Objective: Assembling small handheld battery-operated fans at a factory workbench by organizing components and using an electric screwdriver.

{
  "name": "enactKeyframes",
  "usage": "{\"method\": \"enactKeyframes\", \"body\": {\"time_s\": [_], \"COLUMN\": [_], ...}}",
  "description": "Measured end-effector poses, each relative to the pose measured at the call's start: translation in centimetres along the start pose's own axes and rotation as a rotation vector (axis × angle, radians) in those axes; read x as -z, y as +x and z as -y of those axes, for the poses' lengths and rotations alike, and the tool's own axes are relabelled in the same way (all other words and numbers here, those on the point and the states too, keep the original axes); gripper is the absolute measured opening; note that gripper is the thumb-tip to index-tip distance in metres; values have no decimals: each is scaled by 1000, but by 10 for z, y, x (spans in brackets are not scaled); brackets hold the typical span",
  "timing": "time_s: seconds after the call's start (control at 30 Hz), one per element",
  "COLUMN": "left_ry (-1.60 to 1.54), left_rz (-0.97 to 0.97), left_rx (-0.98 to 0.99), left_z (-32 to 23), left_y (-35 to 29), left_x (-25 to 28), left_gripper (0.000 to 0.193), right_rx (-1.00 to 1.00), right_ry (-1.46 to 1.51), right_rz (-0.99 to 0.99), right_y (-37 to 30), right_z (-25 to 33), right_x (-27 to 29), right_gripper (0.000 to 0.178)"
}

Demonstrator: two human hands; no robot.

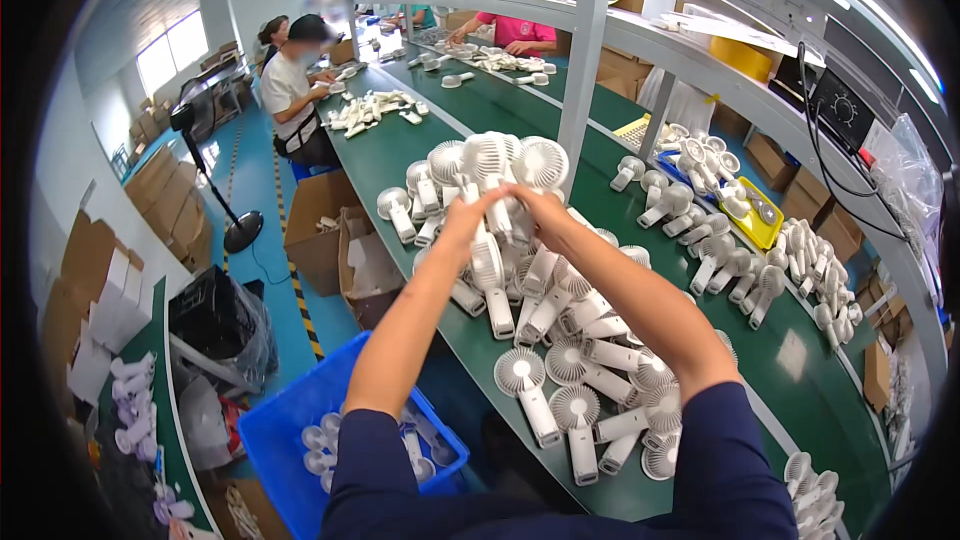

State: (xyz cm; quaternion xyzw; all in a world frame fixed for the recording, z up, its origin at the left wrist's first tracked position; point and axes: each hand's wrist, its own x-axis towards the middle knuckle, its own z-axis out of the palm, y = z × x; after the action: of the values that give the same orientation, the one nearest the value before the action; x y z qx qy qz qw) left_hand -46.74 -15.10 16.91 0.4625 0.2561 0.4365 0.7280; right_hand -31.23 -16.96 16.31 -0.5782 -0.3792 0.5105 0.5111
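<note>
Both my arms reach forward over the green work surface (620, 210). My left hand (468, 216) and my right hand (538, 208) close together around a bunch of white handheld fans (488, 155), whose round grilles show above my fingers. Some of the handles are hidden behind my hands. Directly below and nearer to me lies a loose heap of the same fans (577, 410), round heads and stick handles pointing different ways. More fans (395, 208) rest just left of the bunch, and some of them touch the heap.
A grey post (587, 60) and shelf frame stand ahead. Rows of fans (712, 250) and a yellow tray (752, 215) sit to the right. At lower left is a blue bin (285, 470) with clear round parts. Co-workers (297, 85) sit along the far bench.
</note>
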Motion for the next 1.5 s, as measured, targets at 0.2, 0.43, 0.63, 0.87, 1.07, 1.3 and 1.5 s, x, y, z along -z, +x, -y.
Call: {"method": "enactKeyframes", "body": {"time_s": [0.2, 0.43, 0.63, 0.87, 1.07, 1.3, 1.5], "left_ry": [226, 557, 630, 555, 422, 233, -217], "left_rz": [-36, -62, -81, -168, -277, -323, -647], "left_rx": [238, 216, -25, 96, 103, 20, -570], "left_z": [-6, -2, 14, 32, 24, 26, 37], "left_y": [92, 113, 115, 121, 102, 102, 70], "left_x": [66, 75, 83, 111, 108, 127, 112], "left_gripper": [43, 53, 56, 31, 34, 33, 23], "right_rx": [-145, -228, -222, -105, -47, -83, 68], "right_ry": [165, 5, -90, -81, -122, -214, -782], "right_rz": [48, 55, -35, -101, -144, -248, -375], "right_y": [79, 83, 56, 48, 37, 21, 16], "right_z": [-6, 10, 23, 16, 10, 2, -2], "right_x": [-18, -4, -4, 8, 34, 33, 7], "right_gripper": [43, 36, 37, 44, 31, 32, 44]}}
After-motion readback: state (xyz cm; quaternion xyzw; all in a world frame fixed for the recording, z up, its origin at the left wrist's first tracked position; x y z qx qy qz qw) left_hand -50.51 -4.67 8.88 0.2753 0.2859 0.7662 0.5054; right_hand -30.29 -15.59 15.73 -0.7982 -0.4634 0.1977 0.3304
